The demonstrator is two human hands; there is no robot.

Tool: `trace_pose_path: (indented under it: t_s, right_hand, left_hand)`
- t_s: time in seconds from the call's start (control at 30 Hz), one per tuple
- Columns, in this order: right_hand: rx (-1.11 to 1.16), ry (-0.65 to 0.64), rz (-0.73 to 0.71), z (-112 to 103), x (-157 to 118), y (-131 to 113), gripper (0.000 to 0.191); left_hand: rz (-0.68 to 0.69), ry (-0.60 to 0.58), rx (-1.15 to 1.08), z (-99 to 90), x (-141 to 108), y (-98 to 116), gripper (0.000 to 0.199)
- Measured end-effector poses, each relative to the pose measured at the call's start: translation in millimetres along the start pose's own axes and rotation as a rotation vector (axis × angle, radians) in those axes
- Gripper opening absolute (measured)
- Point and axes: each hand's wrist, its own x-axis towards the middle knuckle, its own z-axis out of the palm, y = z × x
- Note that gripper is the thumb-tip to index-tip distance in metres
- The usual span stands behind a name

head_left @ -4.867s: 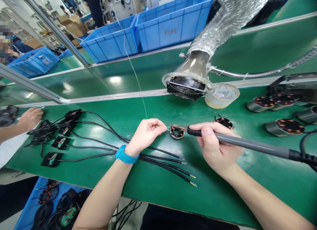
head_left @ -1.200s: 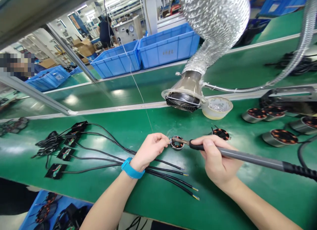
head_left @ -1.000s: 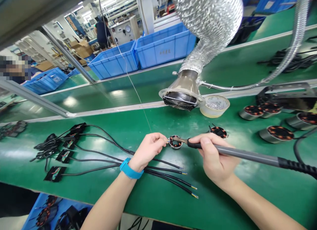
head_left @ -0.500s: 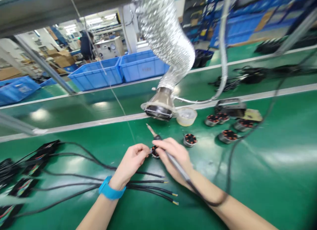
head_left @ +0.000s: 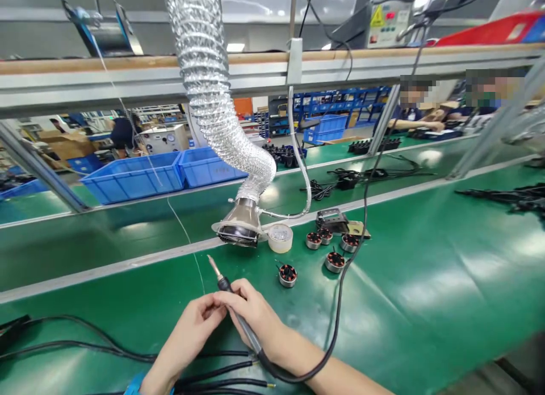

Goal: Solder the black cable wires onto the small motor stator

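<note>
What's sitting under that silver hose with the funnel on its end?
Under the silver hose's funnel is bare green bench mat; a small cup stands beside it. The soldering iron in the right hand points toward it. The funnel's inside is too dark to see.

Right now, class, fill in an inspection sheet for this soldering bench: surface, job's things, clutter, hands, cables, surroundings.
Surface: green bench mat, glossy with glare.
Job's things: soldering iron, tip raised up and to the left; whatever lies between the two hands is hidden.
Clutter: one wound stator alone, more stators by a metal fixture; a small tub beside the fume extractor nozzle.
Hands: right hand has its grip on the iron; left hand pinched against it, contents hidden.
Cables: iron cord loops away across the mat; black leads under the wrists; thin solder wire hanging down.
Surroundings: blue bins, overhead shelf, other people at the far benches.
</note>
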Motion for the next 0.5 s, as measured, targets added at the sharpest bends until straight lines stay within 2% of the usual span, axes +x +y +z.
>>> trace_pose_path:
  t_s: [0.1,0.2,0.3,0.4,0.5]
  right_hand:
    - [-0.018,0.019,0.007,2.3,-2.1,5.0,0.048]
    - [-0.05,0.072,-0.012,5.8,-4.5,10.5,0.047]
    - [-0.122,0.151,-0.096,6.4,-3.3,12.4,0.045]
    - [-0.168,0.191,-0.145,4.6,0.4,18.3,0.036]
    - [-0.141,0.157,-0.115,10.4,1.8,33.5,0.036]
  left_hand:
    - [0.043,-0.029,0.029,-1.4,4.2,-3.8,0.036]
    - [0.002,-0.014,0.022,-0.5,6.5,-3.9,0.032]
    - [-0.07,-0.027,-0.045,-1.9,8.6,0.1,0.029]
    - [-0.164,-0.04,-0.139,-11.2,13.1,0.4,0.032]
    - [-0.188,-0.037,-0.202,-21.2,15.1,-5.3,0.042]
